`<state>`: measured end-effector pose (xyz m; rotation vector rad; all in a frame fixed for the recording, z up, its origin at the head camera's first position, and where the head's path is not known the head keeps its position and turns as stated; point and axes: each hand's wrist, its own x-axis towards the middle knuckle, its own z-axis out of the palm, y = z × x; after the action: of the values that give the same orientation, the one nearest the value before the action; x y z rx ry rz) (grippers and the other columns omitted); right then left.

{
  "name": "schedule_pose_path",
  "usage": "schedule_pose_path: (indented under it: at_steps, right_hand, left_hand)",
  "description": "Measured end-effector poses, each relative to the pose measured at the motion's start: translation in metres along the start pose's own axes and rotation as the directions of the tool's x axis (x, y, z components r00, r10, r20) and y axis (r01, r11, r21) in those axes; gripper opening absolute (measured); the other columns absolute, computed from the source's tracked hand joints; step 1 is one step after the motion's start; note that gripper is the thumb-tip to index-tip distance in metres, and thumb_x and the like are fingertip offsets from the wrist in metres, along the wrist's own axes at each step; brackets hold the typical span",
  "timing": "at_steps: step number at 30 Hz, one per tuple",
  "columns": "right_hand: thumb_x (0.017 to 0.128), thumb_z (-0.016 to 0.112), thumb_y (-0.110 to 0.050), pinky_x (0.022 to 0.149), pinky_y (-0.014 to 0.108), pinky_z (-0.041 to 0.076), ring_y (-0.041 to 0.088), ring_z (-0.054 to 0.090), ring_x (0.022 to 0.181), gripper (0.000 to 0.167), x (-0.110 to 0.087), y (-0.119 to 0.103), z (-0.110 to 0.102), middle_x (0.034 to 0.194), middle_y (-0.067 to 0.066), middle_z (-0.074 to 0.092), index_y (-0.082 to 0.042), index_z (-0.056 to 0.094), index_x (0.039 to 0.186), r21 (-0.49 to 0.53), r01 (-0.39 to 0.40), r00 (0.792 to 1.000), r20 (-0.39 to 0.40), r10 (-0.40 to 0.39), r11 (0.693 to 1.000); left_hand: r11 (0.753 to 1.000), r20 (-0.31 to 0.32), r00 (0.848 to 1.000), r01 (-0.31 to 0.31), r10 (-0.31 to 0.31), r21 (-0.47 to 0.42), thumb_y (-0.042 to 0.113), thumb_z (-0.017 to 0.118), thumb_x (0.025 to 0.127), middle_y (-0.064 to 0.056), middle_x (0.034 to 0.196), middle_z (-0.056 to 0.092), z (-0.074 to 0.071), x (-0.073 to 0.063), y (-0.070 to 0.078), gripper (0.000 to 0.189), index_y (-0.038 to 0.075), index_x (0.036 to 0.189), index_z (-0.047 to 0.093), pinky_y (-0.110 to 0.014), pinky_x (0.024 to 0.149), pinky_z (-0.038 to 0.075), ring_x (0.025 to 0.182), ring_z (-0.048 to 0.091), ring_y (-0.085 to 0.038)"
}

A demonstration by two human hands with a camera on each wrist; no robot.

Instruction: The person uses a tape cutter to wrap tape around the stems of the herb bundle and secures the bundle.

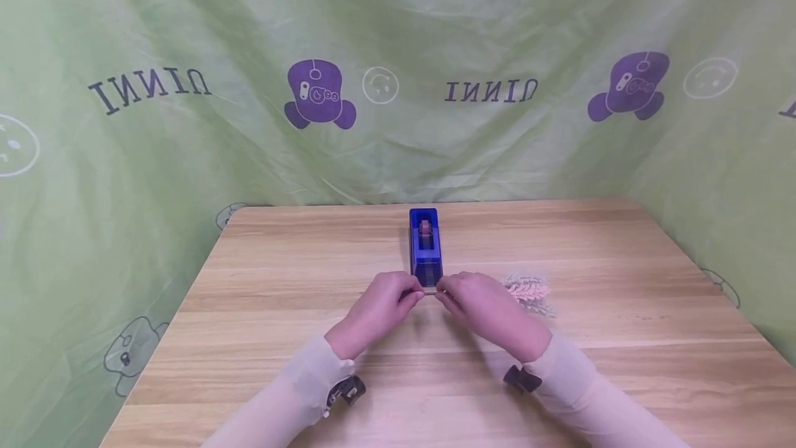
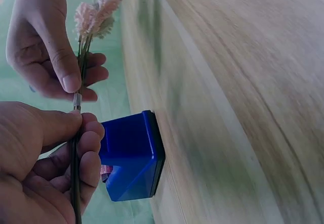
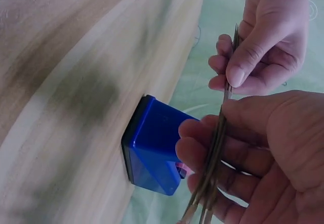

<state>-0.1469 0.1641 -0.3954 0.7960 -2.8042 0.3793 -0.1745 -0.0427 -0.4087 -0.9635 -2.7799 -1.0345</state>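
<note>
A bunch of thin-stemmed flowers [image 1: 528, 292] with fluffy pink and pale grey heads lies level across both hands, above the table. My left hand [image 1: 382, 306] pinches the bare lower stems between thumb and fingers. Nearer the heads, my right hand [image 1: 488, 310] grips the same stems, its fingers curled beneath them. In the left wrist view a shiny clear band [image 2: 77, 100], like tape, shows around the stems in the short gap between the hands. Just beyond the fingertips stands a blue tape dispenser [image 1: 425, 254] with a pink core inside.
The wooden table [image 1: 280, 261] runs back to a green curtain [image 1: 404, 157] printed with purple figures. Small black devices, one a wrist camera [image 1: 348, 390] on the left sleeve, hang below each forearm.
</note>
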Motion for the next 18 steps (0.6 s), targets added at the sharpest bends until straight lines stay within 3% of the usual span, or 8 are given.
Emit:
schedule_pose_path:
  at_steps: [4,8,18]
  right_hand:
    - [0.098,0.073,-0.017,0.067,0.028,0.056,0.008,0.063,0.068,0.006,-0.0001,0.0007,-0.0002,0.077,-0.006,0.072,-0.015,0.077,0.093,-0.012,0.006,1.0,-0.006,-0.006,1.0]
    - [0.097,0.074,-0.017,0.07,0.028,0.057,0.008,0.065,0.072,0.004,0.0003,0.0015,0.0003,0.079,-0.007,0.073,-0.017,0.078,0.094,-0.01,0.0,1.0,-0.026,0.0,1.0]
    - [0.093,0.079,-0.016,0.066,0.026,0.055,0.007,0.06,0.069,0.003,0.0019,0.0032,0.0048,0.077,-0.008,0.069,-0.016,0.077,0.091,-0.044,0.031,0.993,-0.111,-0.036,0.999]
  left_hand:
    - [0.999,-0.006,1.0,-0.029,0.03,0.038,0.008,0.069,0.1,-0.004,0.09,0.077,0.0005,-0.0012,-0.0008,0.01,0.004,0.097,0.078,-0.032,0.079,0.058,0.08,0.066,-0.014]
    - [0.999,0.0,1.0,-0.031,0.031,0.041,0.009,0.069,0.1,-0.004,0.089,0.075,0.0012,-0.0011,-0.0019,0.009,0.005,0.098,0.077,-0.027,0.075,0.056,0.077,0.062,-0.011]
    - [1.0,0.03,0.999,0.013,-0.013,0.004,0.009,0.062,0.104,-0.003,0.086,0.075,0.0015,0.0022,-0.0037,0.017,0.002,0.102,0.078,-0.027,0.073,0.057,0.074,0.062,-0.01]
